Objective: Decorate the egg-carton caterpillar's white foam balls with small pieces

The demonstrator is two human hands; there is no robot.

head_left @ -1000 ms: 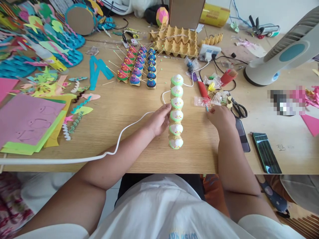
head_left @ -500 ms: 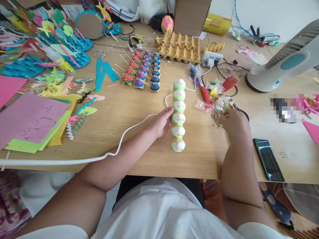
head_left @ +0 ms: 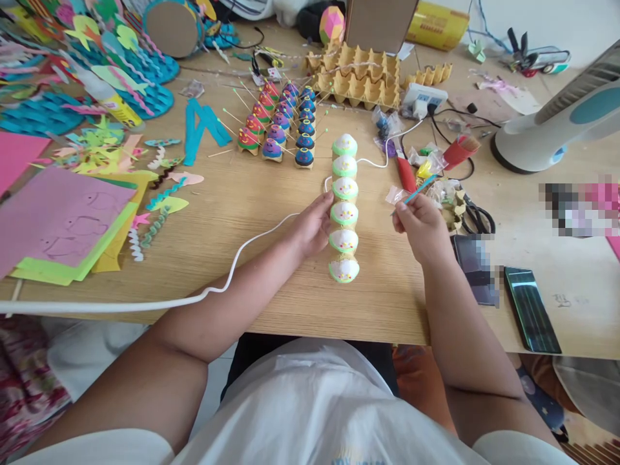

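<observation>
Pinching a thin blue stick in my right hand; left hand grips the dome strip by its left edge, near mid-table. Likely failure: hold is one-sided, so a careless push could twist the strip or smear the domes (can't tell if they're tacky). White cable passes behind the strip; might snag. Spiked painted strips stand just beyond. Plastic bag and red tube crowd the space past my right hand.

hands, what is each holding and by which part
Left hand: domed strip, by its left edge, mid-length. Right hand: blue stick, near its lower end.
</observation>
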